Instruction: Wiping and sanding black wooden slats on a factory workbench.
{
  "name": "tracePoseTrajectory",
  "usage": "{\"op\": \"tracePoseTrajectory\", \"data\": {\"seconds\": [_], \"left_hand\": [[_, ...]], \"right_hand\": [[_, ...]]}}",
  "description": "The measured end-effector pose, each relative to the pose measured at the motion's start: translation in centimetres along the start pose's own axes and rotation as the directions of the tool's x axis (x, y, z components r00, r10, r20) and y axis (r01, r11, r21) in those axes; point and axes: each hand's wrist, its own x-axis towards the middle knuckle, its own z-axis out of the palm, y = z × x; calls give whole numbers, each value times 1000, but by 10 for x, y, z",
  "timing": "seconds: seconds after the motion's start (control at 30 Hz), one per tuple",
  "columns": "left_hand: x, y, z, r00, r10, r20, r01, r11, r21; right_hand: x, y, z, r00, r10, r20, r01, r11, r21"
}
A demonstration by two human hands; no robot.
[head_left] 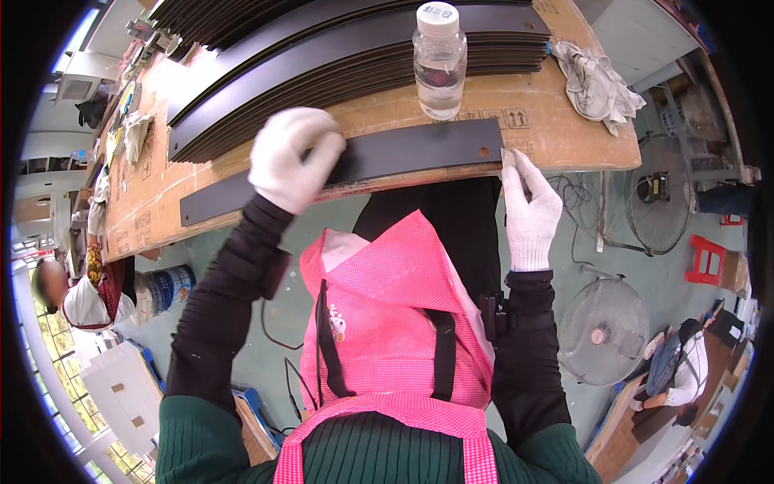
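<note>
A long, narrow dark board (419, 153) with a small round hole near each end lies along the near edge of the cardboard-covered table (597, 145). My left hand (292, 161), in a white knitted glove, is curled above the board's left half. A blurred dark patch shows beside its fingers; what they hold is not clear. At the board's right end, my right hand (532, 211), gloved in white too, has thumb and fingertips pinched on the corner. Behind the board rises a stack of similar dark boards (355, 73).
A clear bottle (440, 68) with a white lid stands behind the board. A crumpled pale cloth (595, 85) lies at the table's right corner. Standing fans (605, 331) are on the right floor. One person (97, 298) is at far left, another (685, 367) at lower right.
</note>
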Motion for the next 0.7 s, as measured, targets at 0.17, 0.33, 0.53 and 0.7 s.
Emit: {"op": "tracePoseTrajectory", "data": {"seconds": [0.17, 0.33, 0.53, 0.7], "left_hand": [[-31, -65, -16, 978, -12, 211, -38, 972, 233], [-39, -75, -9, 969, -155, 193, 120, 976, 182], [-40, -74, -9, 959, -181, 219, 146, 975, 169], [-40, -73, -9, 956, -193, 219, 161, 975, 154]], "right_hand": [[-5, -12, 6, 1000, 9, 18, -9, 999, -45], [2, -9, 1, 998, -2, 55, 4, 999, -44], [-5, -8, 7, 965, -253, 61, 260, 935, -242], [-2, -12, 4, 989, -138, 60, 147, 968, -202]]}}
